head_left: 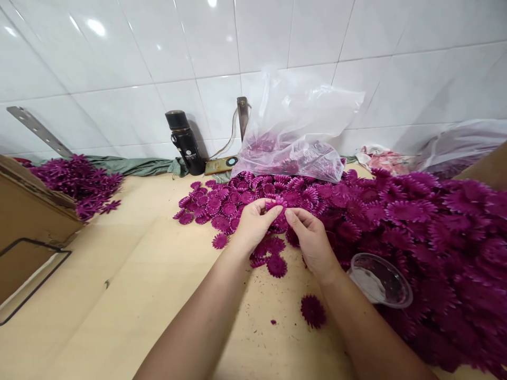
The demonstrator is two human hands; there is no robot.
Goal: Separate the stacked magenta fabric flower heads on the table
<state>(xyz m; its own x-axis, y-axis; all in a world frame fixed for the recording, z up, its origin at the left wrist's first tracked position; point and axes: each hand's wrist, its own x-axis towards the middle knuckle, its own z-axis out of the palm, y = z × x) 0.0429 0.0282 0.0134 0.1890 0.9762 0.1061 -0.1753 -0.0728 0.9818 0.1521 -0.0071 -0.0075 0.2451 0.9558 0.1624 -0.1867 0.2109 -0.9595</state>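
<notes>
A purple fabric flower is held between both hands above the wooden table. My left hand pinches its left edge with thumb and fingers closed. My right hand pinches its right side, fingers curled. Under and around the hands lies a spread of several loose purple flowers. A much bigger heap of the same flowers fills the right side. One single flower lies near my right forearm.
A clear plastic cup lies by the right heap. A plastic bag with flowers leans on the tiled wall, next to a black flask. A cardboard box and another flower pile are at left.
</notes>
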